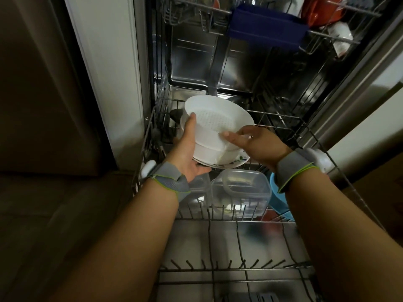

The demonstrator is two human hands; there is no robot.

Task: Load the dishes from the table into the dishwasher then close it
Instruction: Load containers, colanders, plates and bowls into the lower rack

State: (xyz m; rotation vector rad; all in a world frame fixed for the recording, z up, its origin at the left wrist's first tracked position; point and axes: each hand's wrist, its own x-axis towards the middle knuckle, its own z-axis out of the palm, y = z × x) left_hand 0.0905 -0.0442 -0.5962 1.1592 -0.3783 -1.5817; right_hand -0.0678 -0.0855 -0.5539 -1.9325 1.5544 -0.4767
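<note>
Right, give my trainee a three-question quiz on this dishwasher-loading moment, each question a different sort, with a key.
1. True or false: the left hand and right hand both hold the white perforated colander.
2. Multiple choice: what lies directly under the colander? A) a patterned plate B) a frying pan C) a mug
3. Fill in: the clear plastic container sits in the ______ rack.

Key: 1 true; 2 A, the patterned plate; 3 lower, the lower rack, beside a blue bowl.
</note>
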